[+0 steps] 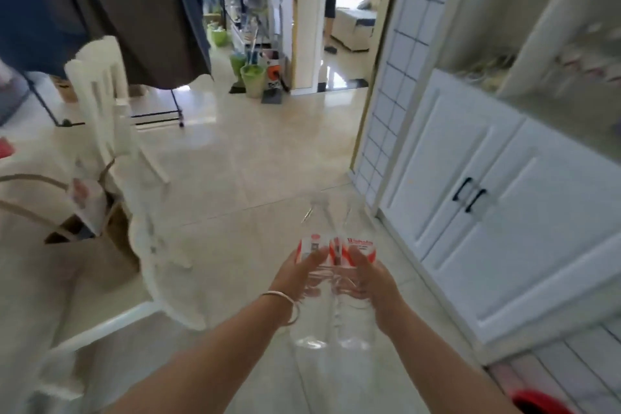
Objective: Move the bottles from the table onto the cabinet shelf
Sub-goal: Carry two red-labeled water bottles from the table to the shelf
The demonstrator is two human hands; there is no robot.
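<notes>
Left hand (295,276) closed around left bottle (311,279); right hand (373,282) closed around right bottle (353,282); both bottles clear with red-and-white labels (print blurred), held side by side, touching, caps pointing away from the grip; white cabinet (497,212), doors shut, to the right of the grip; white chair (111,104) well to its left; tiled floor (235,158) beneath.

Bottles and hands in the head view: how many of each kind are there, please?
Clear bottles with red-and-white labels: 2 (left bottle, right bottle)
Hands holding them: 2 (left hand, right hand)
Total: 4
</notes>
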